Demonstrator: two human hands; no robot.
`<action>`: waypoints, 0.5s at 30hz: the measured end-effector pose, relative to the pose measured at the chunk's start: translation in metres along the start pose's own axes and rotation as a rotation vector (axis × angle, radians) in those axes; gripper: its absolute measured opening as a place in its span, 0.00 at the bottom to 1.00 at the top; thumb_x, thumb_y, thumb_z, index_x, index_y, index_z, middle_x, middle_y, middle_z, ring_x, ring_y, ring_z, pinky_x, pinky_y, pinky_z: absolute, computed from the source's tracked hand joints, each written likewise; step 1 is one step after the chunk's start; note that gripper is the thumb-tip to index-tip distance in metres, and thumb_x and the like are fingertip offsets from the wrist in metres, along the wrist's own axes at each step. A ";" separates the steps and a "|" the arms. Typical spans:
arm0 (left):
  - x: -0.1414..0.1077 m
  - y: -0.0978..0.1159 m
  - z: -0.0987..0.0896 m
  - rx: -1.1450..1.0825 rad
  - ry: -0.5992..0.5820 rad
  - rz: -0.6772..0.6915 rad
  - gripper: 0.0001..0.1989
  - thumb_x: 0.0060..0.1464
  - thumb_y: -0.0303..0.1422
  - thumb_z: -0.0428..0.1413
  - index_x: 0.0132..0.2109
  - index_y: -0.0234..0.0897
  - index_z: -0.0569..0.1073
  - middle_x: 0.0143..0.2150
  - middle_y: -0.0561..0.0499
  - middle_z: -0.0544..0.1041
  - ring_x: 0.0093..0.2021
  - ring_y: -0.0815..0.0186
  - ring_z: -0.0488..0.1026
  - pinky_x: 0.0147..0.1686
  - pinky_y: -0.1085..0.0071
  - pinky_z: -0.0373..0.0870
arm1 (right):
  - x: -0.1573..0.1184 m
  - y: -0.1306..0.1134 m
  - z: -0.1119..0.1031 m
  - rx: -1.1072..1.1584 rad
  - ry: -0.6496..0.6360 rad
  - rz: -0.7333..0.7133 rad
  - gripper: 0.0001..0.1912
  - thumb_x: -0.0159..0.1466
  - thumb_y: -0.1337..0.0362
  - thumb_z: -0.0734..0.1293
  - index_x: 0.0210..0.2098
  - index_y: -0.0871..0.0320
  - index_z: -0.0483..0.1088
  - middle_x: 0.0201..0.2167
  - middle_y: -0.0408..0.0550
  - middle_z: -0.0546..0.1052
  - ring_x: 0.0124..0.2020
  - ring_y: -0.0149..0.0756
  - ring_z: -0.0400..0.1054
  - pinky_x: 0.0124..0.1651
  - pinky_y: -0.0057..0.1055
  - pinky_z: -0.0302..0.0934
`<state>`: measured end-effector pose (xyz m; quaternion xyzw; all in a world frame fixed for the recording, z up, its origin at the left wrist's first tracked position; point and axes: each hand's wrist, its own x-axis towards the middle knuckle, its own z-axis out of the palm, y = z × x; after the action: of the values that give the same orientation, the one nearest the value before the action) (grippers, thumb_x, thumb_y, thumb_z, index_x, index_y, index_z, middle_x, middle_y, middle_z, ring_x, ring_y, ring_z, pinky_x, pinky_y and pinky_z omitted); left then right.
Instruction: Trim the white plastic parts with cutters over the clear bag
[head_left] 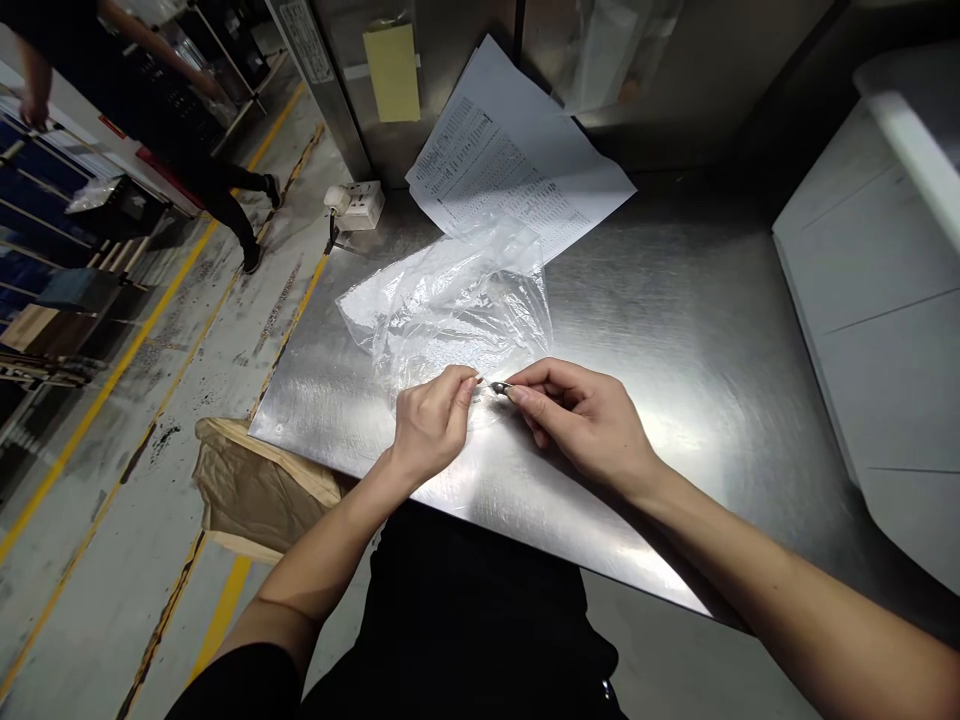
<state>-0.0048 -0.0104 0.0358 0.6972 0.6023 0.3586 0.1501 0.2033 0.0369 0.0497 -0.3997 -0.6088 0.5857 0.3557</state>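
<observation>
Over the front part of a metal table, my two hands are close together. My right hand pinches a small dark piece between thumb and forefinger. My left hand is closed just left of it, its fingertips pressed together on something thin and pale, too small to make out. A crumpled clear plastic bag lies right behind the hands, partly over printed sheets of paper.
A white socket block with a plug stands at the table's back left corner. A pale panel borders the right side. An open brown bag is below the left edge. A person walks at the upper left.
</observation>
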 end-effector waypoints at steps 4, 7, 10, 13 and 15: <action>0.001 0.000 -0.001 0.023 -0.015 -0.037 0.11 0.75 0.36 0.51 0.48 0.40 0.77 0.32 0.54 0.79 0.29 0.68 0.74 0.32 0.71 0.64 | 0.001 0.000 0.001 0.073 -0.020 0.072 0.15 0.70 0.51 0.75 0.40 0.59 0.80 0.19 0.39 0.72 0.19 0.30 0.65 0.23 0.29 0.56; 0.002 -0.001 -0.001 -0.014 -0.027 -0.047 0.11 0.75 0.38 0.52 0.47 0.40 0.78 0.32 0.54 0.79 0.29 0.68 0.74 0.32 0.70 0.65 | 0.002 0.000 -0.001 0.090 -0.018 0.082 0.16 0.69 0.50 0.75 0.40 0.59 0.79 0.18 0.39 0.71 0.18 0.30 0.63 0.24 0.29 0.55; 0.002 0.000 -0.002 -0.111 -0.017 -0.043 0.12 0.76 0.39 0.51 0.47 0.40 0.77 0.30 0.54 0.77 0.28 0.68 0.73 0.31 0.71 0.66 | 0.004 0.001 -0.006 0.111 0.029 0.043 0.16 0.68 0.49 0.76 0.38 0.57 0.79 0.20 0.39 0.71 0.19 0.31 0.64 0.24 0.29 0.56; -0.001 0.003 -0.006 -0.233 0.082 0.028 0.12 0.77 0.39 0.51 0.47 0.39 0.76 0.29 0.54 0.77 0.28 0.68 0.74 0.32 0.70 0.71 | 0.005 0.000 -0.009 0.122 0.110 -0.001 0.15 0.68 0.50 0.76 0.39 0.55 0.79 0.22 0.41 0.73 0.21 0.32 0.67 0.25 0.31 0.60; -0.008 0.004 -0.015 -0.254 0.203 0.100 0.11 0.77 0.37 0.52 0.46 0.39 0.76 0.31 0.53 0.79 0.29 0.69 0.76 0.34 0.70 0.73 | 0.004 -0.001 -0.008 0.113 0.177 -0.021 0.14 0.66 0.50 0.78 0.39 0.54 0.80 0.23 0.42 0.75 0.22 0.34 0.68 0.26 0.33 0.62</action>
<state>-0.0117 -0.0223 0.0465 0.6617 0.5289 0.5075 0.1574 0.2092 0.0439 0.0506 -0.4229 -0.5452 0.5777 0.4360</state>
